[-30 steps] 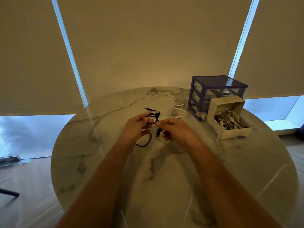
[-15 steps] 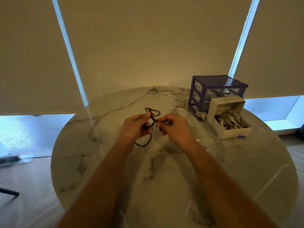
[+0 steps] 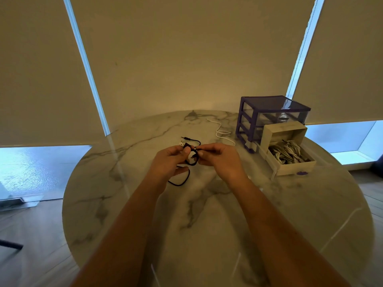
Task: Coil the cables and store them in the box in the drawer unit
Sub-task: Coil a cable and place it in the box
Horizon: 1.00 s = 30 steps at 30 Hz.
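The person stands over a round marble tabletop [image 3: 124, 204] with both arms stretched out. At the middle of it the left hand [image 3: 167, 162] has its fingers [image 3: 186, 151] curled, thumb pinching the gathered loops of a short black cable [image 3: 187, 177]; a USB plug and a thin jack plug stick out toward 12 o'clock, and one slack loop hangs below the hand toward 6 o'clock. Just beside it, the right hand [image 3: 222, 161] pinches the same cable where the loops cross, fingertips nearly touching the left thumb. I judge this cable partly coiled, not yet ready to stow. Farther back, toward 1 o'clock, a white cable [image 3: 222, 133] lies loose and uncoiled. At 2 o'clock stands the purple drawer unit [image 3: 269, 112] with one drawer pulled out, carrying an open cream box [image 3: 294, 168] that already holds several bundled white cables. So some are stored, one is in hand, and one waits.
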Each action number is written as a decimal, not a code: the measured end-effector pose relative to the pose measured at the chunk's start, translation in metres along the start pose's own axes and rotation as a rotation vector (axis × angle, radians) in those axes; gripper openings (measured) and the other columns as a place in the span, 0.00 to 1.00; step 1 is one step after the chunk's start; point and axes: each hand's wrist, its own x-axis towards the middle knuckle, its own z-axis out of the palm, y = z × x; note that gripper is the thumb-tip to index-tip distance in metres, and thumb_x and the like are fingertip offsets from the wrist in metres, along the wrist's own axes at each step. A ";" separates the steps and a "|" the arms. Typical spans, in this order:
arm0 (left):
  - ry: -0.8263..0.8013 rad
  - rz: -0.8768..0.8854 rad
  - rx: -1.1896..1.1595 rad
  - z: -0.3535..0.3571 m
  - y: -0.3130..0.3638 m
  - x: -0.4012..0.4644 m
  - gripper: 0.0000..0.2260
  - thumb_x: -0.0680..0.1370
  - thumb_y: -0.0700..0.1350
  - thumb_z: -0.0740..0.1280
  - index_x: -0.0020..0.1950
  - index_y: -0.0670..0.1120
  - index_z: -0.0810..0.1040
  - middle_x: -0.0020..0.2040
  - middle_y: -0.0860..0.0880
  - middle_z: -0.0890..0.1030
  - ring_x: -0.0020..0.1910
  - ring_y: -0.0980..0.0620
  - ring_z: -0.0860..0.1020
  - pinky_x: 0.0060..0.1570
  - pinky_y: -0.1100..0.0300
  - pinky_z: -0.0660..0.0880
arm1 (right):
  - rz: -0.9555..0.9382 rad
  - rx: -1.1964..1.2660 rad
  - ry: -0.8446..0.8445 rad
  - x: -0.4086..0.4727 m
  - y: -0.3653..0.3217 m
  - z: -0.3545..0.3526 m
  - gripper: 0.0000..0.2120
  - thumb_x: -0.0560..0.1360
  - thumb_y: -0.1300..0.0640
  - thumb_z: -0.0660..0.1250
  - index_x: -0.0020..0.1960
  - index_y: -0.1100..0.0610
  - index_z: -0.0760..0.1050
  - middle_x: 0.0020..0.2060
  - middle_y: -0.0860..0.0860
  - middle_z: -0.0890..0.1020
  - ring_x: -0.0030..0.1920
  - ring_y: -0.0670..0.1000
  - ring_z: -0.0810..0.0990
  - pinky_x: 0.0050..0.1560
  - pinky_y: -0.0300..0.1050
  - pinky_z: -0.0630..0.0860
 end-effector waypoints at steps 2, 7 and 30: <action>0.015 0.003 0.004 -0.001 0.000 0.000 0.05 0.78 0.48 0.67 0.48 0.50 0.83 0.41 0.52 0.83 0.43 0.57 0.81 0.38 0.66 0.77 | 0.044 0.051 -0.048 -0.001 -0.002 -0.001 0.09 0.75 0.69 0.67 0.54 0.66 0.80 0.44 0.59 0.83 0.41 0.52 0.83 0.43 0.38 0.81; 0.024 0.037 0.004 -0.002 0.000 -0.001 0.04 0.78 0.48 0.68 0.48 0.50 0.82 0.42 0.52 0.83 0.41 0.61 0.81 0.39 0.69 0.77 | 0.151 0.263 -0.163 -0.003 -0.005 -0.004 0.08 0.74 0.70 0.66 0.52 0.63 0.79 0.45 0.58 0.84 0.43 0.54 0.84 0.47 0.44 0.82; 0.080 0.081 -0.036 0.011 -0.006 0.002 0.07 0.80 0.44 0.65 0.47 0.44 0.81 0.44 0.45 0.83 0.44 0.51 0.82 0.45 0.61 0.80 | 0.332 0.245 -0.058 -0.003 0.003 0.015 0.14 0.74 0.61 0.70 0.58 0.67 0.76 0.40 0.56 0.82 0.35 0.53 0.81 0.37 0.44 0.80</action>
